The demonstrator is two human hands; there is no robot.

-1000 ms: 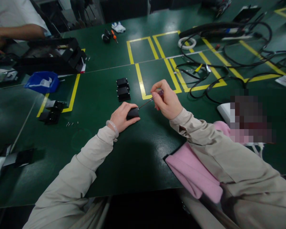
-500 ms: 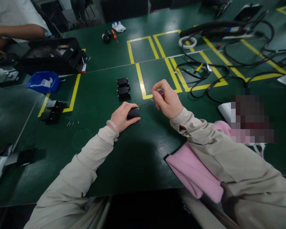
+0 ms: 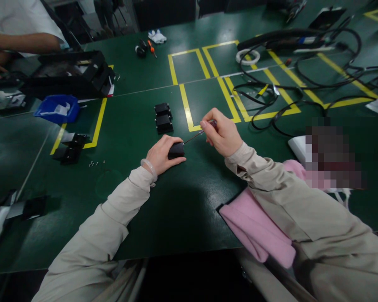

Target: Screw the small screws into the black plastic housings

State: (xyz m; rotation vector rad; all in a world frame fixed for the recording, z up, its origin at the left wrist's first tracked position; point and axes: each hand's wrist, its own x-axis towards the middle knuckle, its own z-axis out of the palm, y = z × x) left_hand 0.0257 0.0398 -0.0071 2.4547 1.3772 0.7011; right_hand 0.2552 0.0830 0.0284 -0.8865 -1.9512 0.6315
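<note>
My left hand [image 3: 162, 155] grips a small black box [image 3: 176, 150] on the green table [image 3: 138, 209], thumb on the near side and fingers on the far side. A thin-shafted screwdriver [image 3: 193, 136] is held in my right hand [image 3: 222, 132], its fingers closed round the handle. Its tip meets a screw at the box's right edge. Beyond the box, two similar black boxes [image 3: 164, 123] with small screws at their sides sit together. Several loose screws [image 3: 96, 163] lie to the left, near black bracket-like parts [image 3: 69, 149].
A blue tray [image 3: 57, 108] and a black bin [image 3: 69, 77] stand at the left, beside another person's arm. Black cables [image 3: 280, 88] spread over the right. A pink cloth [image 3: 258, 226] lies by my right forearm. Yellow tape marks the table.
My right hand has sunk very slightly, with the screwdriver still at the box's edge. The other person's hand at the far left has shifted a little.
</note>
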